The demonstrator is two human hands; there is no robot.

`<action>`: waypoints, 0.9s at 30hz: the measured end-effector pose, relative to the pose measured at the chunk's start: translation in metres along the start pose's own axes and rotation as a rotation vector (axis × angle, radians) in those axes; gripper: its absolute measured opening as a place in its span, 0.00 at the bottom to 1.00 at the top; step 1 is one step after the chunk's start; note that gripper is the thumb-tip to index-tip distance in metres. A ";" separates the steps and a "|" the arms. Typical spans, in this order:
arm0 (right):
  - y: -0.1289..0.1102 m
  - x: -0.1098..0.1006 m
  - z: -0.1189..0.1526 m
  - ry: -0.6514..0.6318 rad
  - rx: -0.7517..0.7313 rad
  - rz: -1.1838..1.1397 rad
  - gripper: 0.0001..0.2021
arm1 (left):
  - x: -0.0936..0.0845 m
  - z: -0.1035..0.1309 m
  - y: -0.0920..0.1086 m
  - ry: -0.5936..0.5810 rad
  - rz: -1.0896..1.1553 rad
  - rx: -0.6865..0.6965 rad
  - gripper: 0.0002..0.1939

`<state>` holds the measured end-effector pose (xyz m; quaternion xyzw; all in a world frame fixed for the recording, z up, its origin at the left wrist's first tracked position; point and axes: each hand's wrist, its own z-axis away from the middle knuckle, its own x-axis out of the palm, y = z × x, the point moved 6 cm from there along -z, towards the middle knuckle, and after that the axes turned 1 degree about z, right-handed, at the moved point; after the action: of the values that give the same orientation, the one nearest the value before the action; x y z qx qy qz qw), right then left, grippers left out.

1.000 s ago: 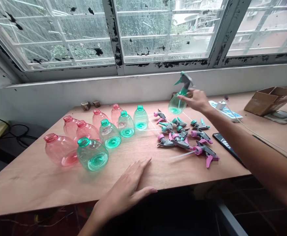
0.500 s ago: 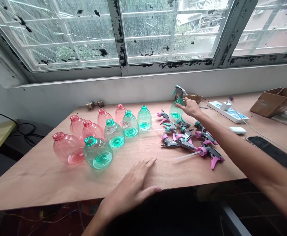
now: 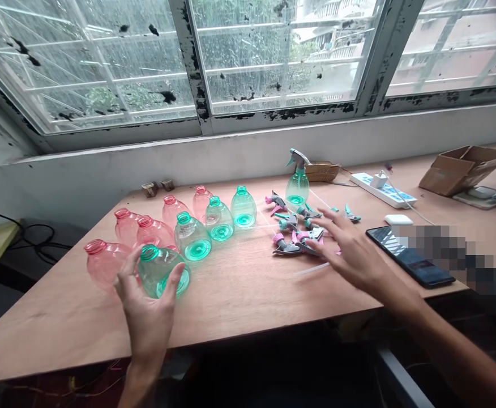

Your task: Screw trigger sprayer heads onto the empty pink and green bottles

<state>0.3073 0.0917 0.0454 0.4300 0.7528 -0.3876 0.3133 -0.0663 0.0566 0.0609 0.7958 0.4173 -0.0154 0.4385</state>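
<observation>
My left hand (image 3: pixel 146 311) is around the nearest green bottle (image 3: pixel 163 272), fingers curled at its left side and thumb across its right. This bottle stands upright with no spray head on it. Over the pile of spray heads, my right hand (image 3: pixel 354 255) is open, fingers spread, hiding several of them. A spray head with a pink collar (image 3: pixel 285 245) and a green-collared one (image 3: pixel 288 221) lie just left of its fingertips. Behind the pile stands a green bottle fitted with a grey and green spray head (image 3: pixel 298 187).
More open-necked green bottles (image 3: pixel 192 241) and several pink bottles (image 3: pixel 107 263) stand at the left. To the right are a phone (image 3: pixel 409 258), a white earphone case (image 3: pixel 398 220), a power strip (image 3: pixel 384 191) and a cardboard box (image 3: pixel 454 173). A window runs behind.
My right hand has let go of the fitted green bottle and come back over the spray heads. My left hand has moved left from the table to the nearest green bottle.
</observation>
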 end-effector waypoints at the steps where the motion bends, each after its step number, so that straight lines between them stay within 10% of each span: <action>1: -0.001 0.004 0.013 0.020 0.009 0.001 0.21 | 0.004 -0.001 -0.003 -0.026 0.061 -0.016 0.36; 5: 0.008 0.030 0.038 0.115 0.031 0.078 0.18 | 0.018 0.009 -0.012 -0.008 0.103 0.012 0.39; 12: 0.009 0.055 0.031 0.075 -0.024 0.124 0.23 | 0.059 0.042 -0.014 -0.544 0.088 0.085 0.41; 20: 0.004 0.060 -0.038 -0.111 -0.098 0.200 0.19 | 0.076 0.050 -0.014 -0.846 0.178 -0.127 0.46; 27: 0.011 0.086 -0.085 -0.187 -0.087 0.264 0.17 | 0.074 0.055 -0.014 -0.887 0.341 -0.248 0.46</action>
<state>0.2681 0.2025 0.0153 0.4733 0.6733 -0.3486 0.4484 -0.0091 0.0694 -0.0109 0.7113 0.0530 -0.2309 0.6618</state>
